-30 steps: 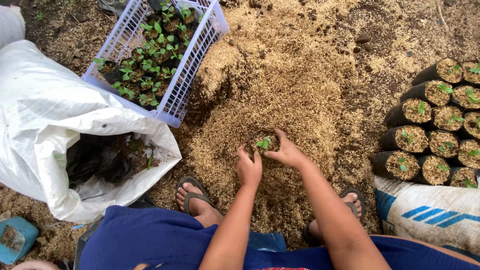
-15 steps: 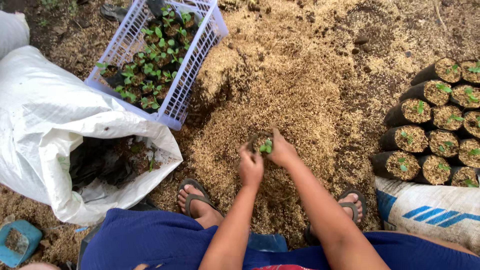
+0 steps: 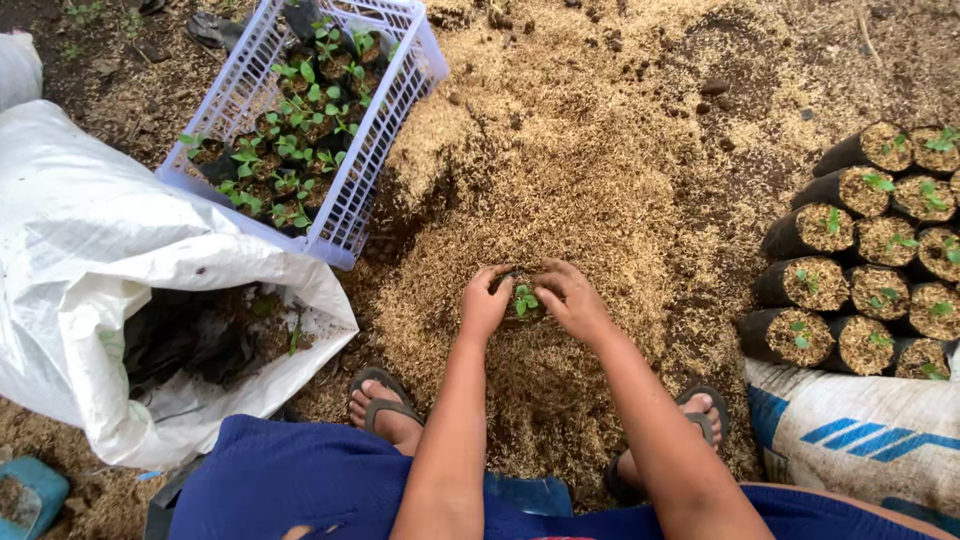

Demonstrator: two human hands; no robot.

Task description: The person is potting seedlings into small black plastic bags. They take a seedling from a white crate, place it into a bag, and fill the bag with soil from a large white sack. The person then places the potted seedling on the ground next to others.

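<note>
Hands, left hand [image 3: 486, 303] and right hand [image 3: 572, 300], cup a seedling [image 3: 523, 299] in its bag on the husk pile [image 3: 560, 180], fingers pressed around it.

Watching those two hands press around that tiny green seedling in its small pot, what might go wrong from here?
1. The left hand and right hand crowd the small green seedling; a firm squeeze could perhaps snap its stem.
2. The little dark grow bag sits on the loose heap of pale rice husk, so it may tip over.
3. The black filled grow bags at right lie stacked on their sides and might roll.
</note>
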